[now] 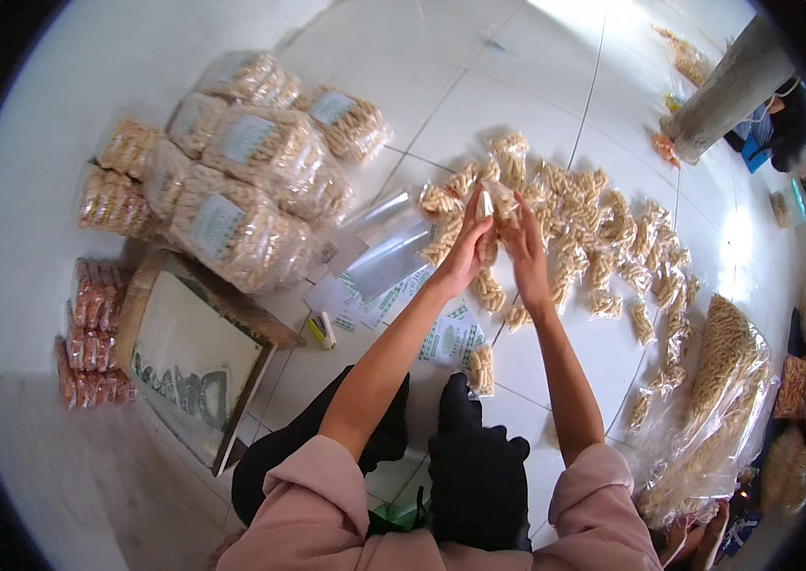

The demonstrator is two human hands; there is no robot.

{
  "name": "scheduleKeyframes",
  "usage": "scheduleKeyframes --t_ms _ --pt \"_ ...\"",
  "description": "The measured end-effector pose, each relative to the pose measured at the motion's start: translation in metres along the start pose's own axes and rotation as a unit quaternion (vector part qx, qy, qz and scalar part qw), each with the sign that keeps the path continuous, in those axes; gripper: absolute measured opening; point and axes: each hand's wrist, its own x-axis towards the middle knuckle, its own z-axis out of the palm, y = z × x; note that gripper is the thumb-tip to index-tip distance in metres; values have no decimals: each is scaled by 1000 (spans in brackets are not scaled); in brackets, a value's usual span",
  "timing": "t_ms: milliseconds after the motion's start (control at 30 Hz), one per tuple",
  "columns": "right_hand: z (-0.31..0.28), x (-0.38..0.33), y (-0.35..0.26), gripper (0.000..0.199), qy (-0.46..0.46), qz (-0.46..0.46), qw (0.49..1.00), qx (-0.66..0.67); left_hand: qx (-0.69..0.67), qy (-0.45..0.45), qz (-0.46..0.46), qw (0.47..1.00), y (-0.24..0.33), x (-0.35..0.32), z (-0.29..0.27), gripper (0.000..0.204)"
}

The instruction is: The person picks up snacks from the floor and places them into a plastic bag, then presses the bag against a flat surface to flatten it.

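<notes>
Both my hands meet over the pile at the middle of the floor. My left hand (pixel 465 252) is closed on a small clear packet of pale snack sticks (pixel 489 249). Pressed against the same packet from the other side is my right hand (pixel 526 249), its fingers bent round the top. Part of the packet is hidden by the fingers. Many similar small packets (pixel 570 228) lie loosely spread from under my hands toward the right. One single packet (pixel 481 369) rests nearer to me, touching a printed paper label (pixel 451 340).
Large filled bags (pixel 255 152) are stacked at the left, near a wooden-framed board (pixel 198 362) and reddish packs (pixel 97 333). Clear plastic sleeves (pixel 389 252) and markers (pixel 325 328) lie left of my hands. A big open bag of sticks (pixel 717 400) stands right; a post (pixel 731 90) rises beyond.
</notes>
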Motion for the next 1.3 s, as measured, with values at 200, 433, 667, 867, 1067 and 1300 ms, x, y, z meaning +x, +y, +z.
scheduleKeyframes --t_ms 200,433,667,867,1067,1300 --pt "48 -18 -115 89 -102 -69 990 70 -49 -138 69 987 101 -77 57 58" --pt "103 -68 -193 84 -214 -88 967 -107 5 -96 83 992 170 -190 57 57" --pt "200 -141 -194 72 -158 -355 907 -162 17 161 287 944 184 -272 4 46" --pt "244 -182 -190 72 -300 -340 876 -163 -66 263 268 924 187 -336 -59 37" --pt "308 -217 -207 56 -338 -367 864 -65 -20 179 294 939 214 -413 -102 33" --pt "352 -243 -219 66 -397 -438 804 -66 -68 328 352 874 223 -470 -102 35"
